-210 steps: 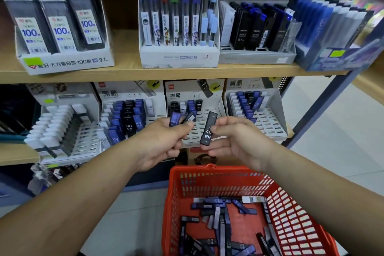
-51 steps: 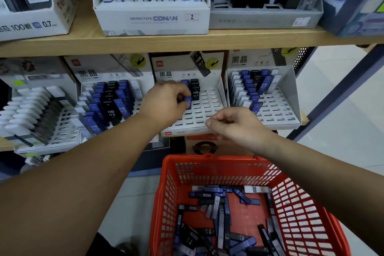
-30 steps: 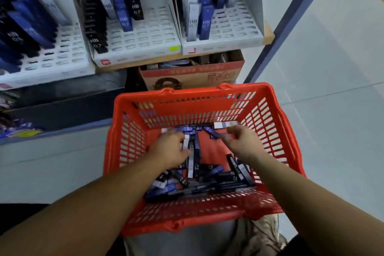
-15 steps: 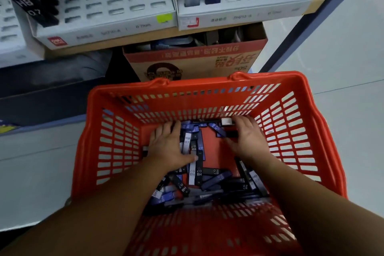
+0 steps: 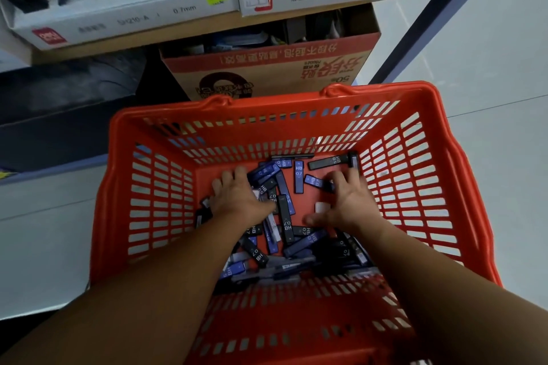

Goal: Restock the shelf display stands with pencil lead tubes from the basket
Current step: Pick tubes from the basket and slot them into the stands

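Left hand (image 5: 237, 201) and right hand (image 5: 347, 204) now dig in the basket (image 5: 267, 111), not at the stand (image 5: 133, 13). Spread fingers (image 5: 240, 172) press on tubes (image 5: 298, 176), gripping none yet.

Lead tubes (image 5: 286, 218) — heaped in basket (image 5: 415, 192)

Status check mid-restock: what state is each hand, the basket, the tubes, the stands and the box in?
Basket, upright, partly filled.
Pencil lead tubes, loose, jumbled on its floor.
Left hand, open, spread flat on the tubes.
Right hand, open, fingers spread over tubes.
Display stands, visible slots mostly empty.
Cardboard box, top open, under the shelf.
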The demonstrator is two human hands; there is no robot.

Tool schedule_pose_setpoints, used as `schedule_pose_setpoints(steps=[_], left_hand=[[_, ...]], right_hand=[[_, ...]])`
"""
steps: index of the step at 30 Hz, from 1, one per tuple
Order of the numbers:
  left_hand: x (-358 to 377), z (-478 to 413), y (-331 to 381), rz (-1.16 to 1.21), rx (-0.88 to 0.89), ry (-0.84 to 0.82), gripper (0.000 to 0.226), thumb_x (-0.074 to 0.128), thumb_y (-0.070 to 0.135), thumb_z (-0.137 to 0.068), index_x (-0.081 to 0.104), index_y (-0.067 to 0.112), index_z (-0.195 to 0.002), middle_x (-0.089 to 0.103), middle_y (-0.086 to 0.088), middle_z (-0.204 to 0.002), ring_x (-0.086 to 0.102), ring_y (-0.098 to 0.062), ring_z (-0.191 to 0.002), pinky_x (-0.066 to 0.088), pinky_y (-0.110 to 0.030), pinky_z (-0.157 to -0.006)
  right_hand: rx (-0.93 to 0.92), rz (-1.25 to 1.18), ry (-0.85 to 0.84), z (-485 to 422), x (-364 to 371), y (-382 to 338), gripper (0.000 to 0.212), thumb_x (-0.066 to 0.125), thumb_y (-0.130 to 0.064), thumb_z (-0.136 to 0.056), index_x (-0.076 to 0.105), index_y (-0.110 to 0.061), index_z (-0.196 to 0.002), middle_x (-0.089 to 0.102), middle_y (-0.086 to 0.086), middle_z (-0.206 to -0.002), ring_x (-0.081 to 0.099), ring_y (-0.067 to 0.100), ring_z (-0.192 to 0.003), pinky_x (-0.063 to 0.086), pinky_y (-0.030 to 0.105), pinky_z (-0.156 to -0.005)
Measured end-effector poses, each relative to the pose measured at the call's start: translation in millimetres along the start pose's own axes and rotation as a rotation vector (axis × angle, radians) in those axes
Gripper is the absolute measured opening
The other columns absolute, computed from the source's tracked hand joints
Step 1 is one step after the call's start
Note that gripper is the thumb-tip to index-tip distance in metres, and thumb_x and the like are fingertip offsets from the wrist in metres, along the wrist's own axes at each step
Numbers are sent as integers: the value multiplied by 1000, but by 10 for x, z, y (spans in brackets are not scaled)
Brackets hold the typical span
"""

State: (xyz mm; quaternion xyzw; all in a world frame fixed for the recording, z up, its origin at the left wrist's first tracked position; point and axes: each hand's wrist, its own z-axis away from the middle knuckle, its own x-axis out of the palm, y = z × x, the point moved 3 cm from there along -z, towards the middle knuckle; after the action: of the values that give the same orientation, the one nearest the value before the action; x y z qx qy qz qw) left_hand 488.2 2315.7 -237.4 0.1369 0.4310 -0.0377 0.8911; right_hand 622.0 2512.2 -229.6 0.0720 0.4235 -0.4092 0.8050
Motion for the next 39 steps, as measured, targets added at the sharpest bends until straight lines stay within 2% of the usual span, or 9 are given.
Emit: schedule_pose_setpoints(steps=[4,9,14,23,29,33,34,36,39], left_hand=[[47,0,-43,121,-23,19,86,83,59,-70,38,26,-136,42,-4,-137,37,-29,-131,47,-41,-97],[80,-43,-103,239,-43,-28,74,86,56,-70,45,26,-124,47,-6,-129,49,-30,-122,51,-46,-100],[158,-53,-102,166,-5,-23,71,76,54,-81,49,19,-136,50,-8,-134,48,-31,-127,49,-43,-102],[145,-91,-127,167,49,-30,51,73,48,-89,55,16,-125,61,-7,-120,62,-28,-108,56,-40,-89],[158,-96,-160,190,7,-87,55,79,49,-85,54,18,-123,62,-4,-117,63,-27,-104,57,-41,-88],[151,-76,-139,159,36,-81,52,75,48,-89,54,16,-124,57,-7,-121,59,-28,-109,55,-39,-90],[152,-63,-119,151,50,-77,50,73,46,-91,53,15,-126,57,-7,-122,59,-28,-111,54,-39,-91],[151,-27,-93,187,71,-89,42,71,39,-94,54,16,-125,60,-6,-119,61,-27,-108,54,-37,-90],[120,39,-111,284,77,-125,26,70,36,-96,54,18,-108,60,0,-98,61,-23,-93,49,-32,-77]], right_hand=[[-32,152,-50,42,14,-3,120,92,-65,-54,24,-34,-148,28,5,-146,27,31,-141,29,53,-119],[-49,70,60,32,39,65,77,82,-57,-76,44,-31,-137,49,0,-133,46,25,-125,44,44,-106],[-67,83,78,10,83,44,68,77,-55,-83,44,-29,-136,53,-1,-130,49,23,-123,44,42,-104],[-53,-26,33,-50,18,84,36,57,-50,-100,56,-22,-123,56,0,-113,56,21,-108,51,40,-92],[-54,-304,54,5,-55,-134,17,51,-36,-106,46,-21,-112,64,4,-94,65,24,-85,55,36,-70],[10,-604,-87,77,-20,-364,47,56,-32,-105,45,-13,-146,62,12,-123,63,21,-100,56,30,-76],[38,-706,-107,104,-15,-395,47,57,-31,-105,46,-13,-148,61,11,-123,61,18,-95,54,26,-70],[72,-833,-144,182,-38,-424,36,58,-28,-105,54,-13,-138,64,6,-108,59,13,-81,48,22,-58],[102,-923,-202,279,-98,-410,27,63,-30,-103,60,-13,-124,67,5,-95,65,16,-75,51,26,-56]])
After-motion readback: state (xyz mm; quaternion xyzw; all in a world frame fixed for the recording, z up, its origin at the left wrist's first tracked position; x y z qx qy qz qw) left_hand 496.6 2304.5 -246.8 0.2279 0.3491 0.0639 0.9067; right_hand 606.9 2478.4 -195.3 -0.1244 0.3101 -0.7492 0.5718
